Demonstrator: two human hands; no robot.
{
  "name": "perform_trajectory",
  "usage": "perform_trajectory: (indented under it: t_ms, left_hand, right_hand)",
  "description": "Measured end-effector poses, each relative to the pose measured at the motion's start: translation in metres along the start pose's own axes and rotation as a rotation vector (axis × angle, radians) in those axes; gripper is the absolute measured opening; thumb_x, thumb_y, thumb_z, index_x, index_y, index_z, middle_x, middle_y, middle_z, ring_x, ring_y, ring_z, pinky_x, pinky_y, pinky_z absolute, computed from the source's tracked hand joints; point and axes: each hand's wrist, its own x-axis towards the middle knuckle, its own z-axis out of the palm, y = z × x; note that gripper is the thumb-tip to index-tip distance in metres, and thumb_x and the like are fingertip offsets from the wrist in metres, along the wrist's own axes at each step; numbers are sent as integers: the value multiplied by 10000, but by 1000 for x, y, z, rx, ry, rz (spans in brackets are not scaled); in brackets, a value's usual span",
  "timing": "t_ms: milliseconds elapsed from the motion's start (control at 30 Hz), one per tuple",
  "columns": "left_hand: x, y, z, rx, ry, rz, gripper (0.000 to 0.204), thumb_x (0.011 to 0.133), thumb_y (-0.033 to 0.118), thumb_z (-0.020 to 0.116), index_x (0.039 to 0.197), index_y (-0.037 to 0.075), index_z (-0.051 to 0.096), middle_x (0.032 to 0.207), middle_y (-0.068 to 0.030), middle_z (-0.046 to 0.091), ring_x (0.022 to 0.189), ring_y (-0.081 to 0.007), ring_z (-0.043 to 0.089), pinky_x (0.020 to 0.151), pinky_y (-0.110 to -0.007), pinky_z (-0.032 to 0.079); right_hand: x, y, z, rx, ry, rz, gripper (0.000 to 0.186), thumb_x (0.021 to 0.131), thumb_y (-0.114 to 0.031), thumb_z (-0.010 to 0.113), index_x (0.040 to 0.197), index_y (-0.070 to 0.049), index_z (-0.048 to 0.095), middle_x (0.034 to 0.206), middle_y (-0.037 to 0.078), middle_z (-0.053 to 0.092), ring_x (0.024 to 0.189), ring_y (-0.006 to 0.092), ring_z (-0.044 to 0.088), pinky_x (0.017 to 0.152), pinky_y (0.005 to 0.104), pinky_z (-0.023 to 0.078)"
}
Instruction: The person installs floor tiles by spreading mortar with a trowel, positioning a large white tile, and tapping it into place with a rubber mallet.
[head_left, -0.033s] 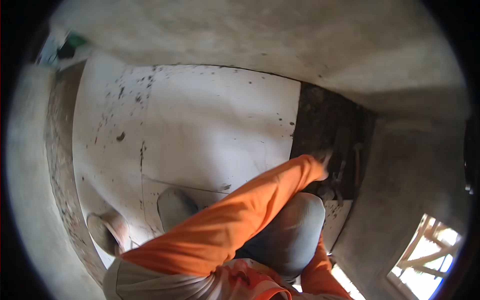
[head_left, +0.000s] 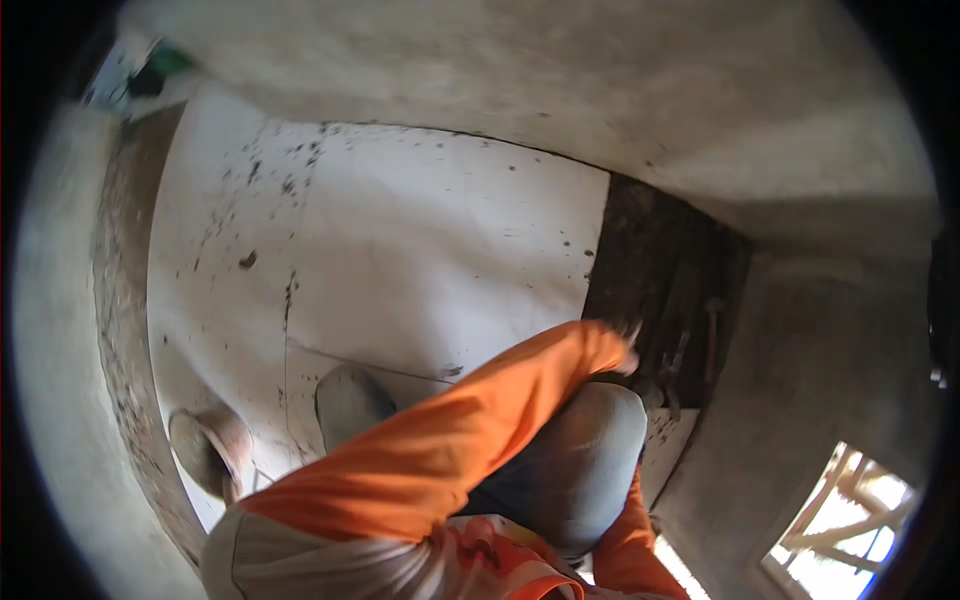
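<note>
My left arm, in an orange sleeve, reaches across my bent knee toward the right. My left hand point(head_left: 630, 352) hangs at the edge of the dark bare strip of floor point(head_left: 640, 240), just past the white tiles point(head_left: 430, 240). Motion smears its fingers, so whether they hold anything does not show. Close to that hand, a long metal tool point(head_left: 676, 360) lies on the dark strip, and beside it rests what looks like a hammer point(head_left: 712, 340) with a brownish handle. The right sleeve point(head_left: 638, 545) runs down behind my knee; my right hand is hidden.
Grey plastered walls point(head_left: 500, 60) enclose the floor closely. A round tan and pinkish bowl-like object point(head_left: 205, 450) sits at the lower left. Dark crumbs and smears dot the tiles. A bright opening with wooden bars point(head_left: 845, 520) is at the lower right.
My left hand has shifted slightly left and down, away from the tools. The whole view has tilted a little.
</note>
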Motion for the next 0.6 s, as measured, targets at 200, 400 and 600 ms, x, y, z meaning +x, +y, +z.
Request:
perform_trajectory:
  t_ms: [200,400,600]
  left_hand:
    - [-116,-45,-58,374,116,-133,273,741,133,641,1012,116,609,864,-83,574,784,-242,558,686,-352,456]
    - [-269,-108,-69,391,259,-422,238,771,117,590,1008,110,584,927,-84,584,851,-249,572,724,-352,473]
    - [-384,-131,-115,708,611,-438,206,800,100,538,1004,105,559,990,-84,595,918,-256,587,762,-352,490]
  right_hand:
    - [-14,-32,-56,-24,-47,-205,466,813,-454,549,964,-14,559,911,206,611,852,374,584,724,443,472]
    - [-33,-93,-90,-59,-126,-383,485,791,-469,579,964,-16,568,882,196,619,818,350,593,700,433,474]
    - [-75,-161,-120,-16,-192,-501,505,769,-483,608,965,-19,577,853,185,628,785,326,602,676,422,476]
